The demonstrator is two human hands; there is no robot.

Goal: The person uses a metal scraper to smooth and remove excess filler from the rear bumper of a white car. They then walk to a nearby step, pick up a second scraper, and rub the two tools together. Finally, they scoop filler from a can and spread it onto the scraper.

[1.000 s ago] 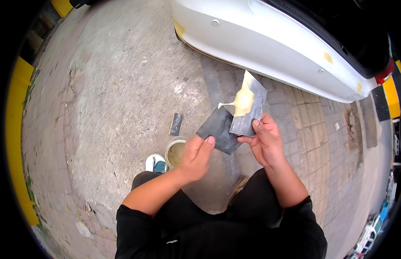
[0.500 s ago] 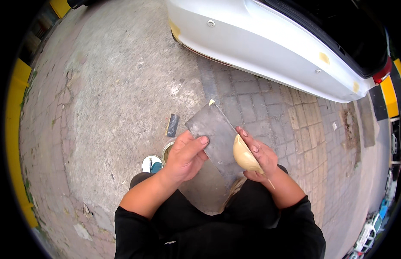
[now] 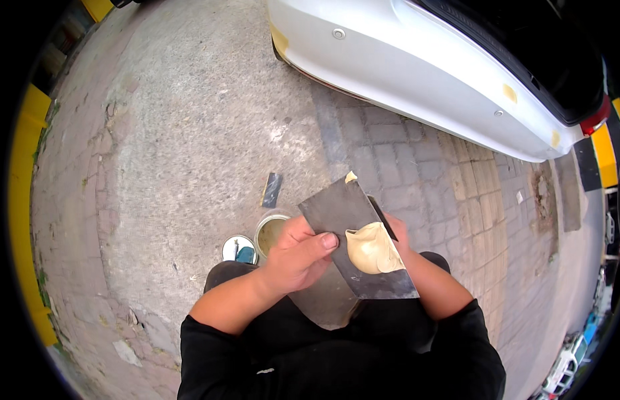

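Note:
My left hand [image 3: 296, 257] grips a dark grey flat board [image 3: 340, 207] by its left edge, thumb on top. A thick lump of cream-coloured putty [image 3: 373, 250] lies on the board's right half, and a small dab of it [image 3: 350, 177] sits on the far corner. My right hand [image 3: 398, 233] is at the board's right edge, its fingers mostly hidden behind it. A thin dark spreader [image 3: 382, 217], seen nearly edge-on, is in that hand.
An open round tin [image 3: 264, 240] stands left of my knees, beside a white lid [image 3: 231, 248] with a teal item on it. A dark rectangular piece [image 3: 271, 190] lies on the ground. A white car bumper [image 3: 416, 73] with yellowish patches spans the upper right.
The putty, earlier bulging up against my right hand, now lies spread on the board. My right hand has turned and dropped behind the board's edge. The board has shifted slightly right.

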